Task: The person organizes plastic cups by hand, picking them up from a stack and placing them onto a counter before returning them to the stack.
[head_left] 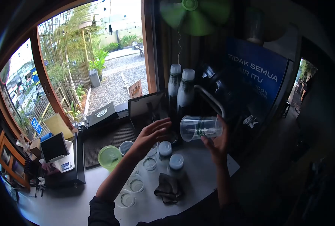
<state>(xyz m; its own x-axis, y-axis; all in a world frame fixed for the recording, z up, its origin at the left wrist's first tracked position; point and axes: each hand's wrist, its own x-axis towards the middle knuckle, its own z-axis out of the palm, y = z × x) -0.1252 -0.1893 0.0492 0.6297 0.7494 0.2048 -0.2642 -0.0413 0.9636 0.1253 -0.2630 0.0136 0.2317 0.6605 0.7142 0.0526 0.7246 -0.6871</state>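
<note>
The right hand (pixel 217 145) is half closed around a clear, tapered plastic cup with green print (pixel 199 128), its thumb low on the wall and its fingers by the narrow end. The cup lies sideways in the air above the counter, wide mouth towards the left hand (pixel 152 132). That hand is open, fingers extended and slightly bent, apart from the cup; I see nothing in it.

The cup looks light and thin-walled, so I'd expect it to flex under a hard pinch and perhaps slip if the plastic is wet. It would be best held lightly around the firmer base end, keeping fingers off the rim.

Below the hands, 2 small containers with pale round tops (pixel 165 148) stand near several clear round cups (pixel 149 164) and a crumpled dark cloth (pixel 168 188) on the smooth grey counter (pixel 203 179). A translucent green round tub (pixel 109 157) sits by the black ridged mat (pixel 99 147). Farther back rise 2 tall stacks of clear cups (pixel 185 92), beside the wood-framed window (pixel 148 49).
</note>
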